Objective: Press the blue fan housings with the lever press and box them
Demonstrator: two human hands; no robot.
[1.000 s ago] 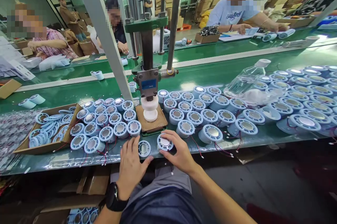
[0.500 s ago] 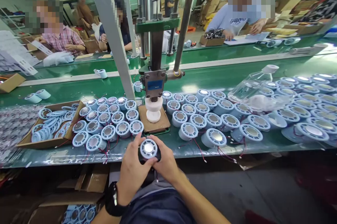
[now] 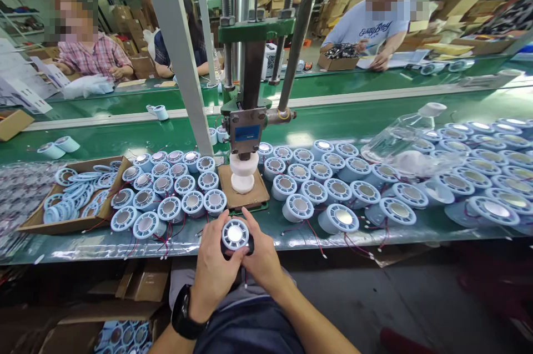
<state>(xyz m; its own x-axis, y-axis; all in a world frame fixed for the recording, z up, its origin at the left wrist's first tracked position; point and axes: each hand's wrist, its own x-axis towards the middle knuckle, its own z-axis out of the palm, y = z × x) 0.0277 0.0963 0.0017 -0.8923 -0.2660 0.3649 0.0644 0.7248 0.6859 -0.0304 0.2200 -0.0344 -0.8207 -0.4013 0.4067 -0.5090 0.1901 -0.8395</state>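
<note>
Between my two hands is a light blue round part [image 3: 235, 233] with a silver disc in its top; a thin wire hangs below it. My left hand [image 3: 216, 262], with a black watch at the wrist, wraps its left side, and my right hand [image 3: 263, 257] wraps its right side. Both thumbs meet at its near edge. Just beyond stands a press [image 3: 249, 126] whose white round head [image 3: 243, 173] is above a brown board [image 3: 262, 190]. Rows of similar blue parts [image 3: 169, 208] stand left of the press, and more [image 3: 300, 207] stand right of it.
A cardboard box [image 3: 70, 225] of blue rings lies at the left. A clear plastic bottle [image 3: 395, 135] leans over the parts at the right. A grey post [image 3: 179, 54] rises left of the press. People sit across the green table [image 3: 325, 112]. An open box [image 3: 79, 337] is below.
My hands and the held part have hardly moved. The view has shifted slightly. Across the table, the person at the right has moved their hands and is more upright.
</note>
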